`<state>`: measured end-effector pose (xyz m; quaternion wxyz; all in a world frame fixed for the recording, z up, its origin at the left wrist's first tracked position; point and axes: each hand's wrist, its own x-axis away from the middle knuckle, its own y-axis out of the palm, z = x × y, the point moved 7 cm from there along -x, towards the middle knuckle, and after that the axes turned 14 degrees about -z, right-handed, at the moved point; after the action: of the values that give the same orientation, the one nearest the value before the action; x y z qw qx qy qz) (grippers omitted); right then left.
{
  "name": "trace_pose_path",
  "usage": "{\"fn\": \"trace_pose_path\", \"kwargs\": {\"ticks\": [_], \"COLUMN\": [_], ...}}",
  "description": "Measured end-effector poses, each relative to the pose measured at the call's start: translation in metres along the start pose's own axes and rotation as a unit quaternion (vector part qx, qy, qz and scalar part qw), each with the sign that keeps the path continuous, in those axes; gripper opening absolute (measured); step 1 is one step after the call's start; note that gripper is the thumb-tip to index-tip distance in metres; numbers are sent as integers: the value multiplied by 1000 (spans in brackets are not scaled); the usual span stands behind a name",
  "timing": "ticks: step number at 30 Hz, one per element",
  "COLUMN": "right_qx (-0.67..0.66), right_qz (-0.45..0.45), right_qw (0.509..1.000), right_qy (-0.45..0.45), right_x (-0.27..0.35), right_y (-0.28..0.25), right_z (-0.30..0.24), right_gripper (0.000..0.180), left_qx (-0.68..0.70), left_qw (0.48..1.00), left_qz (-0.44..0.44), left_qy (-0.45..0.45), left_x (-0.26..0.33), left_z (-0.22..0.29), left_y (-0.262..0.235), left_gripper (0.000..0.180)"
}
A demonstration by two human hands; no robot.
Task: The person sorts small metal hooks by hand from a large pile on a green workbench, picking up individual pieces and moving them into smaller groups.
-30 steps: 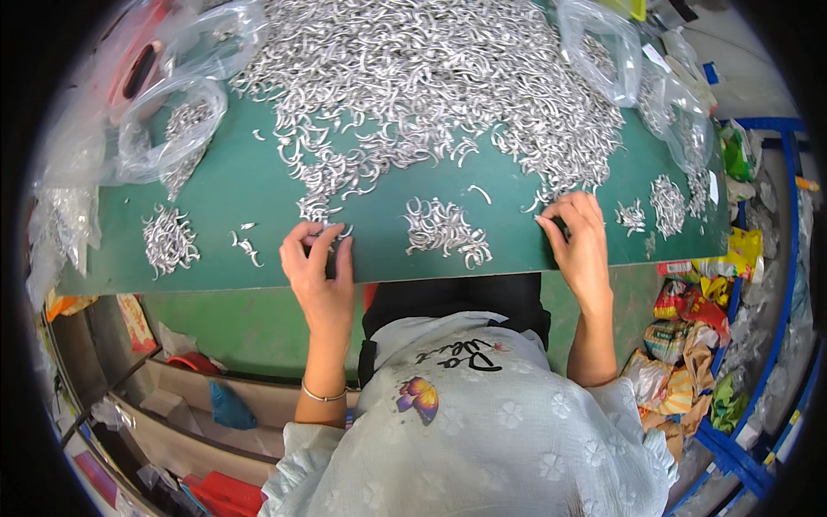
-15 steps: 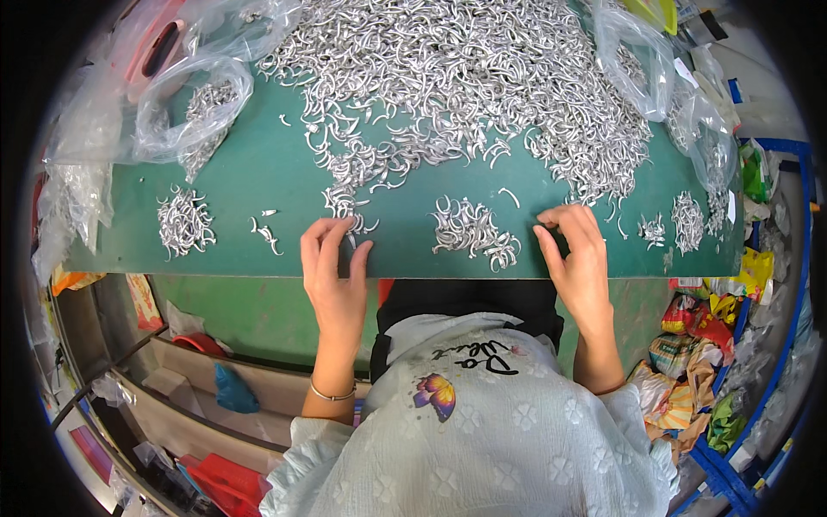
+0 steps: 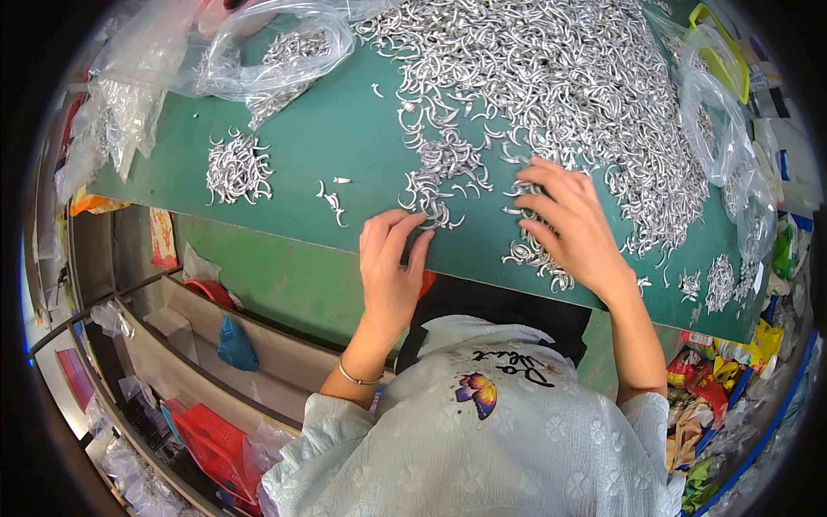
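Small curved silvery metal pieces lie in a large heap (image 3: 551, 69) on a green table (image 3: 319, 121). A loose trail of them (image 3: 448, 159) runs from the heap toward the near edge. My left hand (image 3: 389, 271) is at that edge, fingers bent and thumb slightly apart, beside the trail's near end; I see nothing held in it. My right hand (image 3: 568, 220) hovers with spread fingers over a small pile (image 3: 534, 257), partly covering it. Its fingertips are close to pieces at the heap's near side; whether they touch is unclear.
Left on the table are a small pile (image 3: 238, 168) and a few loose pieces (image 3: 334, 207). Clear plastic bags holding pieces stand at the left (image 3: 284, 77) and right (image 3: 715, 129). More small piles (image 3: 720, 284) lie at the right. Below left are shelves with a red basket (image 3: 211, 448).
The view has turned, shifting the table's contents rightward. My right hand has moved from right of the small pile to over it, its fingers spreading. My left hand stays near the trail's end.
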<state>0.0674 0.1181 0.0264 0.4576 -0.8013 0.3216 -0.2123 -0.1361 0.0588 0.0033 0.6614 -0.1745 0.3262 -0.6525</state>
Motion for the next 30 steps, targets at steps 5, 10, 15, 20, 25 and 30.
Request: {"fn": "trace_pose_path", "kwargs": {"ticks": [5, 10, 15, 20, 25, 30], "right_qx": [-26, -24, -35, 7, 5, -25], "right_qz": [63, -36, -7, -1, 12, -14], "right_qw": [997, 998, 999, 1000, 1000, 999], "right_qy": [-17, -45, -23, -3, 3, -30], "right_x": [-25, -41, -30, -36, -28, -29], "right_y": [-3, 22, 10, 25, 16, 26], "right_z": [-19, -42, -32, -45, -38, -46], "right_gripper": [25, 28, 27, 24, 21, 19], "left_qx": [-11, -2, -19, -37, -28, -38], "left_qw": [1000, 999, 999, 999, 999, 999], "left_qz": [-24, -34, -23, -20, -33, -14], "left_qy": [10, -2, -21, -11, -1, -27], "left_x": [-9, -1, 2, -4, -2, -1], "left_z": [6, 7, 4, 5, 2, 5], "left_y": [2, 0, 0, 2, 2, -1], "left_gripper": [22, 25, 31, 28, 24, 22]}}
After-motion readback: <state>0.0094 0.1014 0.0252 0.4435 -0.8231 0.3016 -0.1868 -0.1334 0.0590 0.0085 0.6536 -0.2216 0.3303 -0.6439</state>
